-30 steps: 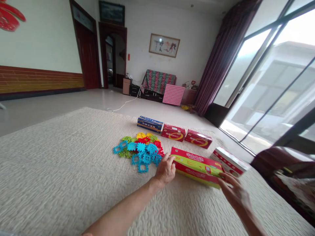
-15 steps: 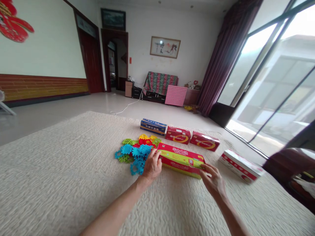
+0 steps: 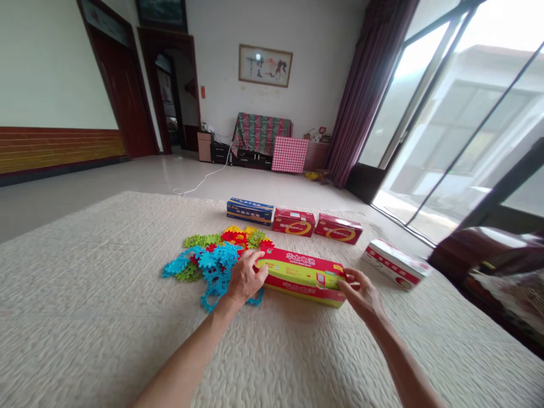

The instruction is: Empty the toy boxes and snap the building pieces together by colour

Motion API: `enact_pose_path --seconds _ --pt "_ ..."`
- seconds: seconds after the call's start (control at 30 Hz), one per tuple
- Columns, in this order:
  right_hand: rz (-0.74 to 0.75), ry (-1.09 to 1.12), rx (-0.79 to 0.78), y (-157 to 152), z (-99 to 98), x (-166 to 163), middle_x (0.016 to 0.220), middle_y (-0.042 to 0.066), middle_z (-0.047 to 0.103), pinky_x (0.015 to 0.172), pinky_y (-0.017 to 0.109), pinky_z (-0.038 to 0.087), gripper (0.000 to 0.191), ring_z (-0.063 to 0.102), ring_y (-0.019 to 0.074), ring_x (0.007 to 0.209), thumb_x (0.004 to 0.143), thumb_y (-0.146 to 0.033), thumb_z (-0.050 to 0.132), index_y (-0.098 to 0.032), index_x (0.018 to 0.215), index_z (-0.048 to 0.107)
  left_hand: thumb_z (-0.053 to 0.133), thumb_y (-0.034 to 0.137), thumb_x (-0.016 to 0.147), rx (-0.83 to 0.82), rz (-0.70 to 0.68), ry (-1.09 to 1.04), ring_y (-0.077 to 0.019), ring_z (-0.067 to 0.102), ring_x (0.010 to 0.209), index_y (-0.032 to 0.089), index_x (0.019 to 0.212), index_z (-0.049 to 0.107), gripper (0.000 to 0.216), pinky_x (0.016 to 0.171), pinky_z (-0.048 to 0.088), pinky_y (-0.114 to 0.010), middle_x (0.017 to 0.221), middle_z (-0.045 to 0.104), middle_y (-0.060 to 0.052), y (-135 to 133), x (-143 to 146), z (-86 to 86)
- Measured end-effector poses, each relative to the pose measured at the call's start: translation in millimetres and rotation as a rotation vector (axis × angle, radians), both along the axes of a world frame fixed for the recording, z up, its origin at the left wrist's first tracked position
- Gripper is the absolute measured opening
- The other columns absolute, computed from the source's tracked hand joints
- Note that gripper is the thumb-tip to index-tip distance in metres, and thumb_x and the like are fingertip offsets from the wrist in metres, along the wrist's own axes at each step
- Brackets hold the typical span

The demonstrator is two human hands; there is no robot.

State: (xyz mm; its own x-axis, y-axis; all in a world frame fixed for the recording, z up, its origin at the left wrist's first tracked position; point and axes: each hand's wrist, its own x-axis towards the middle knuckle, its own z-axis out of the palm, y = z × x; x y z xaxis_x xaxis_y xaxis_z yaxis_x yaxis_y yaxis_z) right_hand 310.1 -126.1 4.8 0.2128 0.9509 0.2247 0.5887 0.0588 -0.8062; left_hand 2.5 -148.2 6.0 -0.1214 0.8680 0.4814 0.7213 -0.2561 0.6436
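Note:
A long red and yellow-green battery box sits low over the quilted cover, held between my two hands. My left hand grips its left end, thumb on the near side. At the right end, my right hand pinches the corner with thumb and fingertips. Just left of the box lies a loose pile of gear-edged plastic pieces in blue, green, red and yellow; my left hand covers part of it. Whether the box touches the cover is unclear.
Behind stand a blue box, a red box and another red box in a row. A white and red box lies to the right. Dark furniture borders the cover on the right.
The view has shifted, so the room and boxes appear further left. Both hands still hold the battery box, and the right fingers have closed more around its end.

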Motion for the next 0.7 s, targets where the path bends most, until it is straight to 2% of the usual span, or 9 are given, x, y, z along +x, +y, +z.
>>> enact_pose_path --seconds 0.13,0.2,0.3,0.4,0.53,0.7 --pt "0.177 0.175 -0.035 -3.0 -1.0 14.6 0.109 0.011 0.065 0.064 0.035 0.056 0.058 0.067 0.0273 0.093 0.067 -0.04 0.062 -0.023 0.122 0.054 0.057 0.021 0.07 -0.247 -0.179 0.036 -0.0219 0.057 0.115 0.016 0.126 0.055 0.056 0.1 0.046 -0.034 0.125 0.059 -0.009 7.2 -1.7 15.7" --pt "0.277 0.2 -0.091 -9.2 4.3 18.0 0.12 0.013 0.062 0.072 0.036 0.057 0.068 0.064 0.0282 0.104 0.069 -0.04 0.064 -0.024 0.132 0.046 0.055 0.021 0.07 -0.318 -0.258 0.088 -0.0228 0.051 0.124 0.014 0.132 0.05 0.062 0.105 0.041 -0.033 0.134 0.053 -0.011 10.6 -3.7 24.5" --pt "0.352 0.117 -0.124 -17.6 12.6 23.5 0.131 0.015 0.055 0.089 0.041 0.053 0.081 0.059 0.0298 0.114 0.066 -0.039 0.069 -0.022 0.139 0.039 0.053 0.018 0.067 -0.363 -0.327 0.216 -0.0247 0.039 0.134 0.014 0.138 0.044 0.071 0.111 0.035 -0.034 0.145 0.043 -0.012 15.1 -4.0 33.8" --pt "0.417 0.023 -0.095 -20.1 14.9 29.2 0.135 0.015 0.052 0.093 0.044 0.051 0.087 0.057 0.0308 0.116 0.063 -0.036 0.073 -0.021 0.141 0.037 0.05 0.015 0.065 -0.392 -0.342 0.341 -0.0264 0.032 0.139 0.017 0.144 0.035 0.081 0.112 0.033 -0.036 0.151 0.035 -0.011 17.5 -2.2 35.6" --pt "0.451 -0.08 -0.095 -17.7 13.3 30.8 0.132 0.016 0.053 0.09 0.044 0.054 0.089 0.059 0.0294 0.111 0.064 -0.03 0.071 -0.019 0.144 0.032 0.048 0.015 0.066 -0.395 -0.326 0.431 -0.0269 0.026 0.141 0.019 0.149 0.025 0.086 0.113 0.03 -0.038 0.154 0.026 -0.01 15.5 -1.8 35.1" --pt "0.386 -0.311 0.063 -21.7 17.4 20.7 0.151 0.016 0.027 0.103 0.046 0.043 0.088 0.038 0.033 0.133 0.06 -0.019 0.067 -0.021 0.141 0.034 0.05 0.02 0.067 -0.449 -0.375 0.482 -0.0269 0.024 0.142 0.02 0.15 0.019 0.089 0.111 0.032 -0.038 0.156 0.02 -0.01 11.3 -4.8 44.2"
